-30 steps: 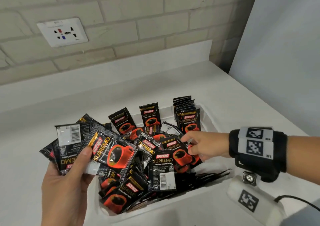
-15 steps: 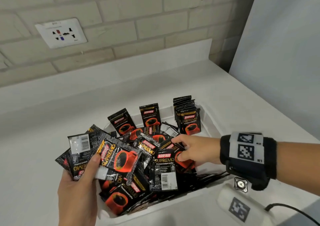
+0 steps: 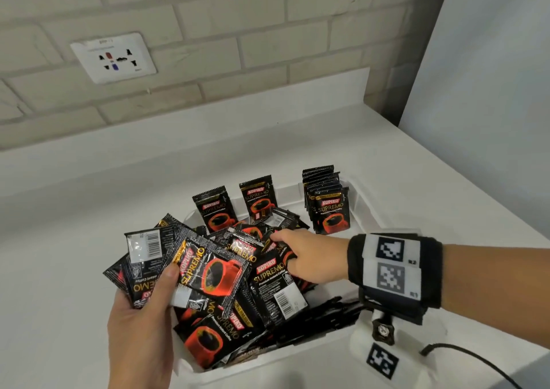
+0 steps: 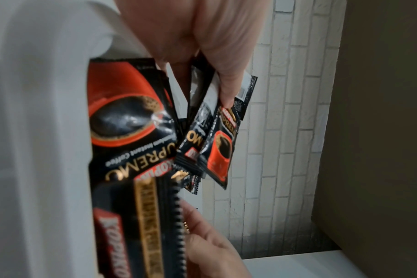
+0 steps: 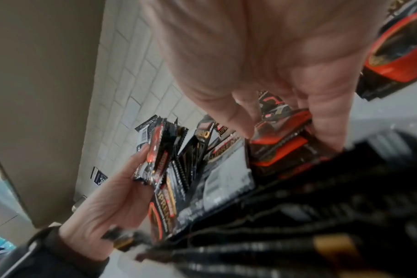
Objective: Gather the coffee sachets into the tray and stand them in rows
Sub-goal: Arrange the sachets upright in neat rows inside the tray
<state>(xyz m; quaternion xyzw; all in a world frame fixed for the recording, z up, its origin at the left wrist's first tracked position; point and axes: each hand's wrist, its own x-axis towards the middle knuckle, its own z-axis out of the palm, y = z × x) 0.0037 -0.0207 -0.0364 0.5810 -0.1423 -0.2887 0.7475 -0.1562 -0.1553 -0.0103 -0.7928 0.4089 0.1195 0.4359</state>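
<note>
Left hand grips fanned sachets; right hand pinches sachet in heaped white tray.

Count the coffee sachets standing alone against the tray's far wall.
2: one sachet leans at the far wall's left, another sachet stands at its middle. The packed row in the tray's far right corner is separate; loose ones may hide more.

We see black sachets printed with red cups, a white tray, and at three o'clock a black wristband with white checkered markers.
</note>
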